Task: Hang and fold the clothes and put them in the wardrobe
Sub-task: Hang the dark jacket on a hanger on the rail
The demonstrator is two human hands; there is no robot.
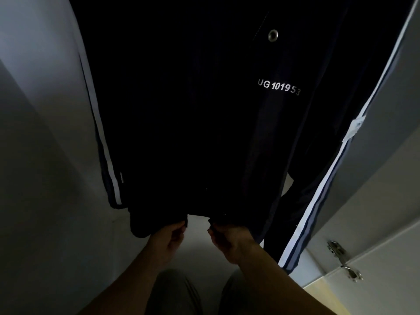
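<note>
A dark navy jacket (pixel 193 110) with white lettering and white sleeve stripes hangs inside the wardrobe and fills most of the view. Its hanger is out of sight above. My left hand (pixel 167 239) pinches the bottom hem on the left side of the front opening. On the other side of the opening my right hand (pixel 227 239) pinches the hem. The two hem corners are a small gap apart. The sleeves hang down at both sides, the right sleeve (pixel 318 201) reaching lower.
The wardrobe's pale side wall (pixel 41 155) stands at the left. Its open door (pixel 386 178) with a metal hinge (pixel 343 260) is at the right. My legs show at the bottom edge, over a pale floor.
</note>
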